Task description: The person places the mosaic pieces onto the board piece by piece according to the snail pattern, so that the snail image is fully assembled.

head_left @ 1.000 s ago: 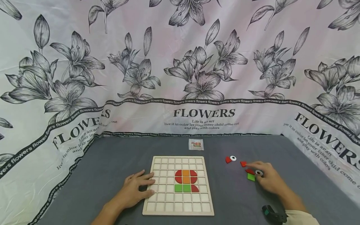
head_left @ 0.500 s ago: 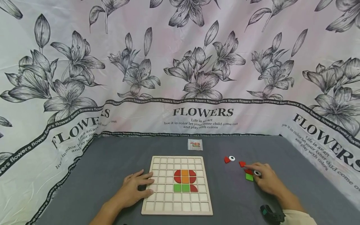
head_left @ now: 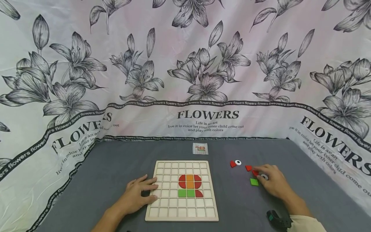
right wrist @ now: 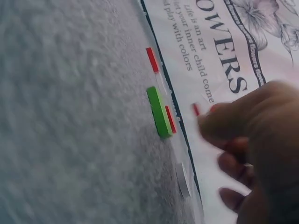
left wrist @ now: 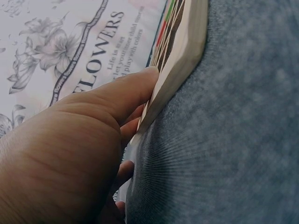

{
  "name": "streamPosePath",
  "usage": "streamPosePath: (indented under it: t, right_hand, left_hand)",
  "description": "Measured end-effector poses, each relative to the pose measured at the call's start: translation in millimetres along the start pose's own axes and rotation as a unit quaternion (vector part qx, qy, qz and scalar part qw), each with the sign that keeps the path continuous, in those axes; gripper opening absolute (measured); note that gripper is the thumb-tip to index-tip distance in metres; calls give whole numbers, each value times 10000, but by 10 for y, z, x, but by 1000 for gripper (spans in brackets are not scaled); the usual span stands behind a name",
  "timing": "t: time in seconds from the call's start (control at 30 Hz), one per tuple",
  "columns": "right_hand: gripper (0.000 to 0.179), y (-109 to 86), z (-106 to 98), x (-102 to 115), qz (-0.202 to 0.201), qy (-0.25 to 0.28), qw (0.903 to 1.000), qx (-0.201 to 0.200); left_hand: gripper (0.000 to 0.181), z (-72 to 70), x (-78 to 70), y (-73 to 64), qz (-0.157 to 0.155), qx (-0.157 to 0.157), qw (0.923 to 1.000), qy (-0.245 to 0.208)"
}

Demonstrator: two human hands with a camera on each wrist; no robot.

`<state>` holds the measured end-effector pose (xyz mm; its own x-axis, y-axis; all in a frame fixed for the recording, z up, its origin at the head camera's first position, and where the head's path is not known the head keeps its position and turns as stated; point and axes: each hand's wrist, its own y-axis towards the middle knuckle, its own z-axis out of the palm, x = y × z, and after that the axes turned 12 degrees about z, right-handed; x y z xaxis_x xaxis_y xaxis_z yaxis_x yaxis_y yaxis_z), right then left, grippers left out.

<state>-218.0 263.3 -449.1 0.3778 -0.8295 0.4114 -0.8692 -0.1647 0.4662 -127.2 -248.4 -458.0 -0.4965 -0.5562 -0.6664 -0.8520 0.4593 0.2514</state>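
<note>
My left hand (head_left: 135, 196) rests on the left edge of a pale wooden grid board (head_left: 171, 212), its fingers fairly straight. In the left wrist view the thumb (left wrist: 133, 91) touches the board's side (left wrist: 180, 70). Several red, orange and green tiles sit in the board's cells, such as an orange square (head_left: 190, 178) and a green square (head_left: 182, 193). To the right, my right hand (head_left: 273, 182) pinches a small red tile (head_left: 255, 173) between thumb and fingertips. In the right wrist view this red tile (right wrist: 195, 109) is partly hidden by the thumb and appears raised.
Near the right hand lie a green square tile (head_left: 254, 182), a red tile (head_left: 248, 168) and a white round tile (head_left: 264, 176) with a dark centre. Farther left are another red tile (head_left: 233, 164) and white round tile (head_left: 238, 162). A small picture card (head_left: 200, 149) lies behind the board.
The right hand's fingers have drawn closer around the red tile, which has shifted slightly away from the green square. The left hand stays on the board's edge.
</note>
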Motion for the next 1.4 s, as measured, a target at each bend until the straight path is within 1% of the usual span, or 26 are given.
streamPosePath:
  t: [0.1,0.2,0.37,0.5,0.67,0.93,1.17,1.3,1.4]
  right_hand:
    - [28,5,-36,85,-85,61,9999,-136]
    - [30,19,-78,211,-257,177,9992,-244]
    - [33,65,-122,447,-585,444,9968,-324]
    - [35,82,-159,630,-711,658,9945,-386]
    - [37,86,-232,835,-906,1033,9894,-471]
    - [39,75,-319,1195,-1184,1449,9814,-421]
    - [40,67,-281,1480,-1542,1855,9701,-281]
    - [40,73,-200,1619,-1721,1935,9658,-153]
    - [40,82,-108,1716,-1886,1999,9613,-168]
  left_hand:
    - [49,12,-6,-4,23,-11,10000,-7]
    - [49,18,-15,-1,29,-23,10000,-15]
    - [49,13,-25,5,0,-52,10000,-9]
    - [50,12,-22,8,-5,-55,10000,3]
    - [49,21,-7,11,-6,-70,10000,-10]
    - [49,22,-5,8,-12,-104,9999,1]
    - [49,10,-1,1,-8,-106,9999,69]
    - [49,6,7,-3,-19,-89,9999,46]
    - [49,6,6,1,-1,-57,10000,-15]
